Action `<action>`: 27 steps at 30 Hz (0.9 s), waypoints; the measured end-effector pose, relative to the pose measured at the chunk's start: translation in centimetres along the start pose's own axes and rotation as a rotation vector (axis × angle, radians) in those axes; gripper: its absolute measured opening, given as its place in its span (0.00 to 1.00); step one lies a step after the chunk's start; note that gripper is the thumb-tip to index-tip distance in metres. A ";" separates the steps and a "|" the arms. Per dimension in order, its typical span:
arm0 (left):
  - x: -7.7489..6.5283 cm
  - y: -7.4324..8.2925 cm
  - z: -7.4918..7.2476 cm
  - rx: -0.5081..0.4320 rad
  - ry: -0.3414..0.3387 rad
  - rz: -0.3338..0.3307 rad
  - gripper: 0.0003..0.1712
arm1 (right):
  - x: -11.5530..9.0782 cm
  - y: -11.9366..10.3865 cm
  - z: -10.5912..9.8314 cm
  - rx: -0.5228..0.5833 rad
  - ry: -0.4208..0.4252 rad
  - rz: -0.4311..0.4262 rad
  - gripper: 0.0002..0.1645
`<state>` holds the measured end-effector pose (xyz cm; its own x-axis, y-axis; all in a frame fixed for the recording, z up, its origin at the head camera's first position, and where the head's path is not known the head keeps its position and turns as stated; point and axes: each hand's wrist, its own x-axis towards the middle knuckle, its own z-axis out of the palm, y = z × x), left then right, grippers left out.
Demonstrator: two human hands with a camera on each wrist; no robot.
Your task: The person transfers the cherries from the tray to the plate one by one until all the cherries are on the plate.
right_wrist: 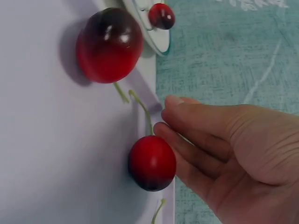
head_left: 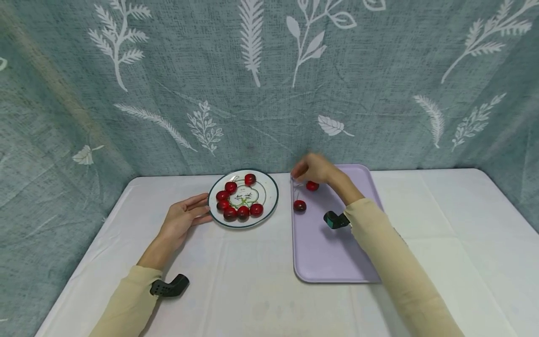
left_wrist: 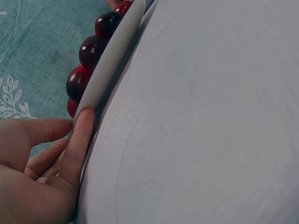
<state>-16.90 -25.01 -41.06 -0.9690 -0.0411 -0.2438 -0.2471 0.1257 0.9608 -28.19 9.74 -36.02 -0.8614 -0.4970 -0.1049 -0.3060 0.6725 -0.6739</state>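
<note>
A round white plate (head_left: 266, 180) with a dark rim bears several red cherries (head_left: 256, 209) in a curved row. My left hand (head_left: 181, 217) holds the plate's left edge, with thumb and fingers on either side of the rim in the left wrist view. Over the back left corner of a lilac tray (head_left: 328, 252) is my right hand (head_left: 316, 167), blurred in the head view. One cherry (right_wrist: 152, 163) with a green stem lies close by its bent fingers, and I see nothing held between them. Another, darker cherry (head_left: 300, 206) lies nearer on the tray.
White cloth (head_left: 252, 267) covers the table under the plate and tray. Behind them hangs a green-blue curtain (head_left: 261, 126) with white leaf prints. A loose-looking green stem (right_wrist: 159, 211) shows at the bottom of the right wrist view; its cherry is not visible there.
</note>
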 end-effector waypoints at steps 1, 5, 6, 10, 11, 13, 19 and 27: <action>0.0 0.0 0.0 0.001 -0.001 -0.001 0.32 | 0.0 0.0 0.0 -0.017 -0.008 0.004 0.13; 0.0 0.0 0.0 0.000 -0.002 0.005 0.32 | 0.3 0.1 0.1 -0.087 -0.023 0.006 0.13; 0.0 0.0 0.1 0.000 -0.003 0.006 0.32 | 0.3 0.1 0.1 -0.102 -0.027 0.008 0.13; 0.0 0.0 0.0 0.003 -0.003 0.007 0.31 | 0.5 -0.2 0.2 -0.150 -0.055 0.010 0.13; 0.0 0.0 0.0 0.002 -0.004 0.007 0.31 | 0.5 -0.3 0.3 -0.161 -0.059 0.015 0.12; 0.0 0.0 0.0 0.001 -0.005 0.008 0.31 | 0.4 -0.4 0.4 -0.180 -0.061 0.020 0.10; 0.0 -0.1 0.0 0.002 -0.006 0.011 0.31 | 0.3 -0.6 0.7 -0.193 -0.054 0.034 0.09; 0.1 -0.2 0.0 0.009 -0.004 0.016 0.31 | 0.1 -0.6 0.5 -0.200 -0.033 0.033 0.09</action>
<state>-16.93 -25.06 -41.23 -0.9728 -0.0346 -0.2290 -0.2316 0.1352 0.9634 -27.89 9.02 -36.01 -0.8597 -0.4880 -0.1510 -0.3545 0.7827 -0.5115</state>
